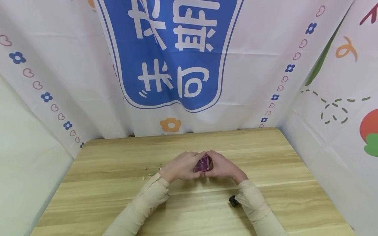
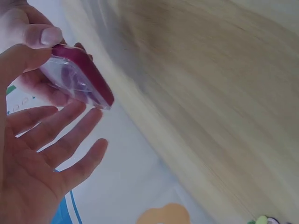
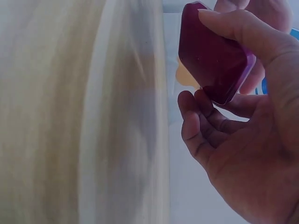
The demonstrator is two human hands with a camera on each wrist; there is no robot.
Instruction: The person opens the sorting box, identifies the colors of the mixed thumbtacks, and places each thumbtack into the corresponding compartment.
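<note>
A small maroon box with a clear face (image 1: 202, 164) is held up between both hands over the wooden table. My left hand (image 1: 183, 166) pinches it by the edges with thumb and fingertips; in the left wrist view the other fingers (image 2: 88, 156) spread below it. From the other side my right hand (image 1: 222, 166) grips the box, its thumb (image 3: 224, 21) lying on the plain maroon back (image 3: 212, 53) in the right wrist view. Whatever is inside the box is blurred behind the clear face.
Several tiny coloured pieces (image 1: 150, 175) lie on the table (image 1: 118, 209) left of the left hand. A small black object (image 1: 234, 201) shows beside the right sleeve. Printed cloth (image 1: 251, 78) hangs behind the table's far edge.
</note>
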